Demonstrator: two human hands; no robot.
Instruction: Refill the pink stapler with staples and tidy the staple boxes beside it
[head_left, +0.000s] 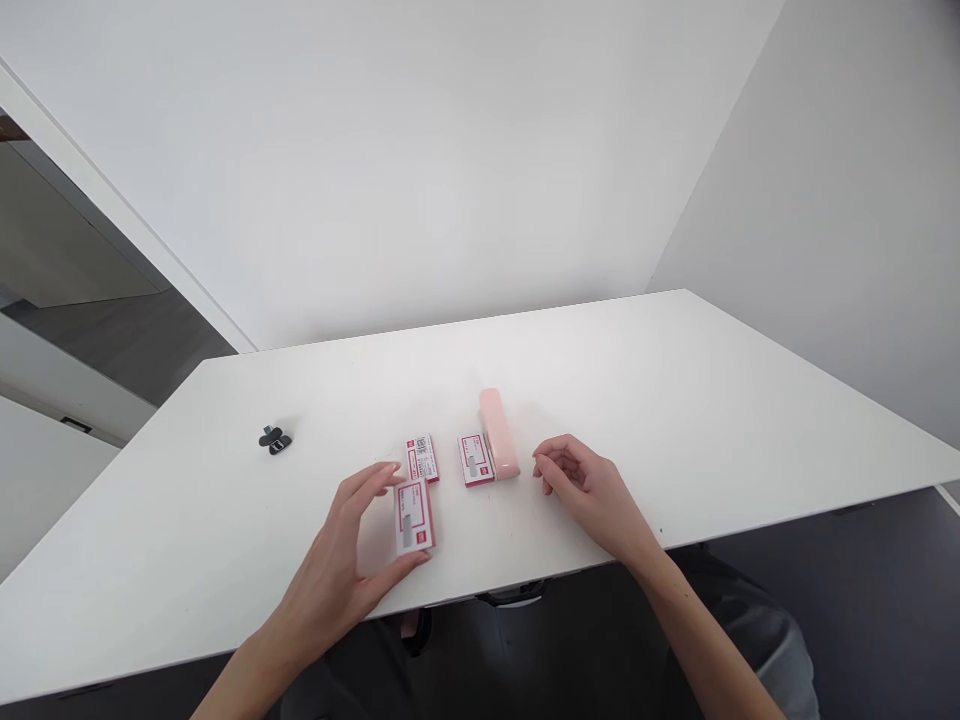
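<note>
Left hand (352, 560) pinches 1 staple box (414, 517); right hand (589, 490) is loosely curled, empty. Light grip risks dropping the box.

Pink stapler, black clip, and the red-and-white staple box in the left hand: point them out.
Pink plastic stapler (498, 432), head view, mid body.
Small black clip (274, 440), head view, centre.
Red-and-white staple box (414, 517), head view, front face.

I am making out no word or number clearly here. The box in my left hand (352, 560), a red-and-white staple box (414, 517), is showing a grey panel and tiny print too small to read. The second box (422, 458) is carrying a square code patch and fine lines, also unreadable. The third box (475, 459) is showing only blurred marks.
</note>
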